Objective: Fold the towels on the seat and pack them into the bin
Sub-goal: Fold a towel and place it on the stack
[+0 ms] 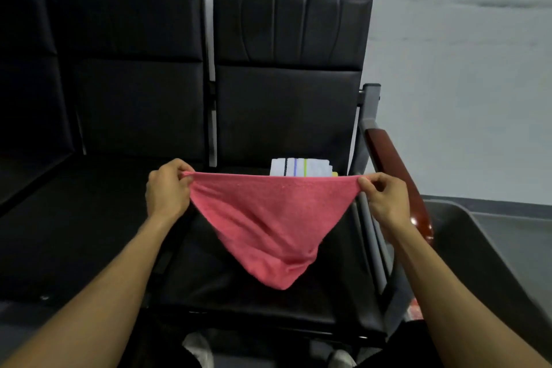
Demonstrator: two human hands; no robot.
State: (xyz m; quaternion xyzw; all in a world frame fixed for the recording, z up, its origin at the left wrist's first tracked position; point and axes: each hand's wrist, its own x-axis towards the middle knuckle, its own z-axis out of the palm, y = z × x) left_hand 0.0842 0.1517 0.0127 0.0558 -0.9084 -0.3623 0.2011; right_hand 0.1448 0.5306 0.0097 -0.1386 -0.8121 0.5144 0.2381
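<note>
You hold the pink towel [268, 224] up in the air over the black seat [248, 293], one top corner in each hand. Your left hand [167, 188] pinches its corner with thumb and fingers closed tight on the cloth. Your right hand [385, 197] does the same at the other corner, fingertips pressed together on the fabric. The top edge runs stretched between the two hands, the rest sags down to a point; I can't tell whether the tip touches the seat cushion. Behind the pink towel, at the back of the same seat, a folded white towel [301, 167] with dark, blue and green stripes lies flat, a bit of yellow showing at its right edge. The reddish wooden armrest [397, 176] sits just right of your right hand. The grey bin [466, 236] stands to the right of the seat, beyond the armrest, only partly in view.
</note>
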